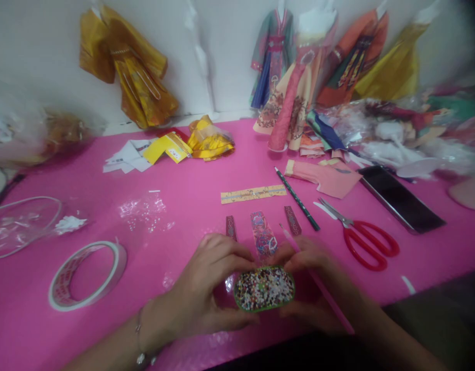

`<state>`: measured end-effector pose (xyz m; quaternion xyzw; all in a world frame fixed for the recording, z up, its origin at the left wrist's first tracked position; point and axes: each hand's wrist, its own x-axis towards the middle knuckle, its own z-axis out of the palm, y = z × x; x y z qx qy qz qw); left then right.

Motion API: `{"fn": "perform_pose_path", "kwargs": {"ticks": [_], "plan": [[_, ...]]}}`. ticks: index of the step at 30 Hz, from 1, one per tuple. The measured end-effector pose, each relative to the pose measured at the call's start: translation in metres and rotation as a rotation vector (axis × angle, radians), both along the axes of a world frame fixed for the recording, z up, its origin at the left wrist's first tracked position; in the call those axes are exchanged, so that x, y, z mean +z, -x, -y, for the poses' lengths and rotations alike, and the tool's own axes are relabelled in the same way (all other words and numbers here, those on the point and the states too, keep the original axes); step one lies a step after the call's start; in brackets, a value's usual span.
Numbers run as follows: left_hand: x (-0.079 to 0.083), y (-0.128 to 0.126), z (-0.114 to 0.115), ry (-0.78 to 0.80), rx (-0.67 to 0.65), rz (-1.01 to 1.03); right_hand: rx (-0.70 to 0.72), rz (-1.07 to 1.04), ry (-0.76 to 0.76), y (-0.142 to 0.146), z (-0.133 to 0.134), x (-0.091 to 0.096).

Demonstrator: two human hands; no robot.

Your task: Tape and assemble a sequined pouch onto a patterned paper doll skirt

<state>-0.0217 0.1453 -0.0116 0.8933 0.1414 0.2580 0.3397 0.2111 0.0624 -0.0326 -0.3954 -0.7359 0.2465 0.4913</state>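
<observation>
head view: oval bead tub (264, 289) sits lower centre, wedged between both hands, long axis left to right.

neither hand is really nearer: left hand (210, 278) is half curled round the tub's left end, fingers above and thumb below, while right hand (330, 270) does the same at the right end, also gripping a pink stick (318, 283) slanted toward the upper left. tub's right end looks a touch higher in frame. patterned strip (263, 234) is just above the tub, so that side's tight. scissors (371, 245) sit off to the right, and the pink table (183, 190) edge cuts diagonally across the lower right. roomiest bit looks like left, toward the tape roll (120, 265).
</observation>
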Motion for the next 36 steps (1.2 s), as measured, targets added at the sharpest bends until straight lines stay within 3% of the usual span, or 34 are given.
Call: {"fn": "perform_pose_path", "kwargs": {"ticks": [10, 16, 24, 36], "plan": [[-0.0073, 0.0029, -0.0024, -0.057, 0.044, -0.005, -0.06, 0.034, -0.043, -0.0032, -0.0015, -0.0019], [-0.0073, 0.0077, 0.0036, 0.047, 0.089, 0.098, -0.066, 0.001, -0.003, -0.0017, 0.001, -0.0001], [-0.0048, 0.0092, 0.0032, -0.087, 0.006, 0.136, -0.05, -0.016, 0.058, -0.0014, 0.0031, 0.0064], [-0.0079, 0.0046, 0.0051, -0.093, -0.03, 0.031, -0.035, -0.006, 0.051, -0.0027, 0.0022, 0.0064]]}}
